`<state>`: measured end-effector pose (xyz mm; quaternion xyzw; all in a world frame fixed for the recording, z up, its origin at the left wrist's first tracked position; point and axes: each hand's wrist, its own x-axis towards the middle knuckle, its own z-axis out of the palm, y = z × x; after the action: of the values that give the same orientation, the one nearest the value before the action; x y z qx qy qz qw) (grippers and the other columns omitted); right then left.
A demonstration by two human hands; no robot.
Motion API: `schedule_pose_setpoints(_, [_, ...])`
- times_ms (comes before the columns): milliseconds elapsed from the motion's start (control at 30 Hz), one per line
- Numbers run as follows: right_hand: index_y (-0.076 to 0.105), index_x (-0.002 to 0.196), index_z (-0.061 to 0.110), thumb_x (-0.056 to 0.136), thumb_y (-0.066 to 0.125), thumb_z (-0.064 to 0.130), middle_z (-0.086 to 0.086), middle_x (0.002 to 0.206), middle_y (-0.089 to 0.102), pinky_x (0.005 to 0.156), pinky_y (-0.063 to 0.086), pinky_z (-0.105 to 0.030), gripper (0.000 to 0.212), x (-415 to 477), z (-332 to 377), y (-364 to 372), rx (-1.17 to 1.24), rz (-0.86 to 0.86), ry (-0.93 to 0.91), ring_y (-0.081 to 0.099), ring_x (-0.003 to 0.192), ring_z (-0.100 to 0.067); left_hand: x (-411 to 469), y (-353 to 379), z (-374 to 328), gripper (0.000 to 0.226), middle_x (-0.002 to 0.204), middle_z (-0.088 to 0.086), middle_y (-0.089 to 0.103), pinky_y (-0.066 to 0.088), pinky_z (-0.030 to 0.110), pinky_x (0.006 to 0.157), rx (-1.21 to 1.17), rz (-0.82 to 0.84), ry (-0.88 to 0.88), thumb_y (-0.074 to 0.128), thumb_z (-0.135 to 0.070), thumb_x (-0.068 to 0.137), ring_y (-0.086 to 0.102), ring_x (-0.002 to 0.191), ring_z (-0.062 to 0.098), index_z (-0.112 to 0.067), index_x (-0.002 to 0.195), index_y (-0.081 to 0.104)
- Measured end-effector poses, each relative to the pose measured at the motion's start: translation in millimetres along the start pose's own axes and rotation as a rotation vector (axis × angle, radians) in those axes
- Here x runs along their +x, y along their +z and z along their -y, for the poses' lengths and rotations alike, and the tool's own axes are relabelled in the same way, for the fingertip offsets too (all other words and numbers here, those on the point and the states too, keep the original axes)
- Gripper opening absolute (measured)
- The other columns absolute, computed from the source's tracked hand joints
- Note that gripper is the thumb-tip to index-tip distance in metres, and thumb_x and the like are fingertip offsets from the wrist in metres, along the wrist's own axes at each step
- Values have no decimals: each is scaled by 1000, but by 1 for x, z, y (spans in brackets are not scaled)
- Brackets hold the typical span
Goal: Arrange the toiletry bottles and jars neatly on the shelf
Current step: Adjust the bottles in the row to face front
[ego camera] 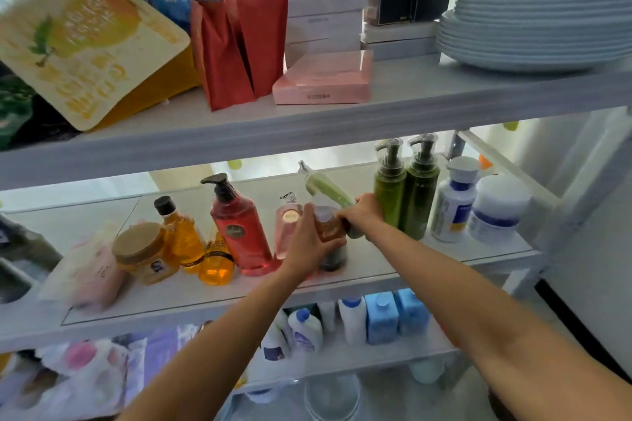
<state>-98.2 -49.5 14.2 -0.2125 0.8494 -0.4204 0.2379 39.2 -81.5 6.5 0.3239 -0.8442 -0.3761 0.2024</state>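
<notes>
On the middle shelf (393, 270) my left hand (309, 243) grips a small amber bottle (329, 227) standing near the front. My right hand (364, 212) holds a light green tube-like bottle (326, 188), tilted back to the left. To the left stand a pink perfume bottle (286, 229), a red pump bottle (241, 232), two orange bottles (181, 236) (215, 263) and an amber jar (143, 251). To the right stand two dark green pump bottles (390, 193) (420, 196), a white bottle (453, 205) and a white jar (497, 212).
The top shelf holds a yellow pouch (85, 41), red bags (239, 48), pink and white boxes (323, 79) and stacked plates (537, 17). The lower shelf carries blue and white bottles (379, 318) and patterned packets (89, 372). A pale pink packet (92, 273) lies at the middle shelf's left.
</notes>
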Motion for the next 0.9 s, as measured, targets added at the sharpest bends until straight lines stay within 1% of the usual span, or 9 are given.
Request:
schedule_pose_setpoints(167, [64,104,-2,60,86,26,-13,101,69,73,55,-34,56,-6,-13,-12,252,-20,96,66,92,-28,8,14,-3,66,119,9,56,42,25,80,-36,-175,-53,79,-23,73,56,108,23,-12,120,34])
schedule_pose_setpoints(367, [60,105,-4,69,80,7,-12,94,62,76,50,-32,43,-25,-30,-33,669,27,208,60,85,-26,17,26,-9,59,115,9,56,41,28,77,-22,-230,-44,77,-24,75,55,105,24,-13,115,36])
schedule_pose_setpoints(500, [60,106,-4,67,81,3,-15,101,66,80,53,-34,45,-31,-39,-34,817,62,244,63,89,-27,20,28,-1,57,115,9,55,43,30,80,-71,-207,-20,76,-28,76,54,104,23,-13,116,37])
schedule_pose_setpoints(600, [62,109,-6,66,79,-1,-17,107,68,76,53,-32,46,-29,-44,-32,866,111,224,65,87,-26,16,20,2,49,128,9,53,43,33,91,-197,-209,16,52,-41,92,53,117,26,-14,131,38])
schedule_pose_setpoints(667, [62,112,-5,68,77,-2,-16,105,69,71,54,-28,47,-30,-46,-34,869,145,197,66,83,-24,20,9,3,57,144,8,43,36,40,108,-214,-245,16,32,-50,96,42,131,24,-15,141,32])
schedule_pose_setpoints(700, [61,114,-4,69,77,-3,-15,105,68,69,53,-27,48,-30,-48,-35,875,155,188,66,84,-23,26,5,2,61,147,9,41,32,43,112,-213,-261,3,25,-53,96,39,134,25,-14,142,32])
schedule_pose_setpoints(800, [58,119,0,72,74,-3,-15,111,67,70,53,-27,51,-31,-54,-35,906,180,175,65,95,-25,47,-9,-15,61,140,15,46,30,42,112,-293,-239,-69,16,-50,99,41,132,30,-8,138,40])
schedule_pose_setpoints(867, [58,121,-1,73,72,-4,-14,110,66,70,52,-25,50,-33,-59,-33,937,191,178,64,94,-23,66,-18,-29,56,130,17,49,33,40,105,-450,-195,-180,19,-49,100,45,123,31,-9,132,43])
schedule_pose_setpoints(900, [57,121,-2,74,71,-5,-13,109,66,68,51,-24,50,-33,-62,-32,949,196,181,65,91,-22,78,-22,-32,61,127,19,49,36,40,100,-542,-164,-260,23,-52,99,48,118,32,-6,135,40])
